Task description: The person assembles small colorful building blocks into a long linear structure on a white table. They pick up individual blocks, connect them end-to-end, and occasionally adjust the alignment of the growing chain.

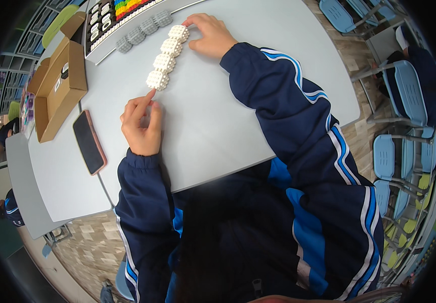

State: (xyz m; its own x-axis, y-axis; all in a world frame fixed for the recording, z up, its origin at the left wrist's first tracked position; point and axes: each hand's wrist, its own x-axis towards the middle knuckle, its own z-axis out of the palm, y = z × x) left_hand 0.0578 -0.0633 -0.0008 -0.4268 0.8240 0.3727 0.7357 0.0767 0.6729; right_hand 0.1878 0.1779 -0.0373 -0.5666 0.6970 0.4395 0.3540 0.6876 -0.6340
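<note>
A chain of several white, knobbly, ball-like pieces (165, 63) lies slantwise on the light grey table. At its near end, my left hand (144, 121) touches the last piece with an extended index fingertip, the thumb held apart. Beside its far end is my right hand (211, 38), index finger reaching to the top piece and thumb apart from it. Neither hand wraps round the chain; both are open. A similar grey chain of knobbly pieces (136, 35) lies just to the left, along a tray of parts.
The white-edged tray (107, 46) at the far left holds black, white and coloured parts. An open cardboard box (51, 112) stands left of it, with a phone (89, 143) nearer me. Blue chairs (411, 92) stand right of the table. Other people sit in the background.
</note>
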